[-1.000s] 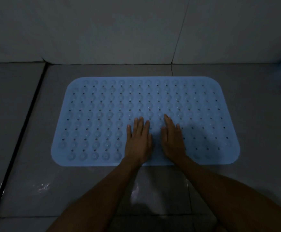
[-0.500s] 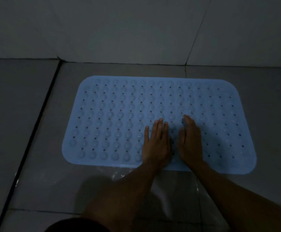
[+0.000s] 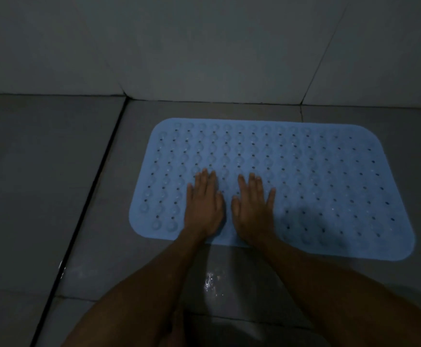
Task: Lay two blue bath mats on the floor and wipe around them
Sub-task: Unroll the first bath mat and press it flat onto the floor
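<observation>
From the head view, one blue bath mat [image 3: 304, 176] lies flat on the tiled floor [image 3: 54, 184], its far edge near the foot of the wall [image 3: 204, 46] and its left edge close to a dark floor joint [image 3: 89, 201]. The left hand [image 3: 203, 209] and right hand [image 3: 253, 209] rest palm-down side by side on the mat's near-left part, fingers straight and released, grasping nothing, apparently pressing it flat. A wet patch [image 3: 212, 281] glistens on the floor just in front of the mat's near edge. No second mat or cloth is in view. The likely risk: water under the mat could let it slide as the hands push, skewing it toward the joint, or suction cups may fail to seat.
</observation>
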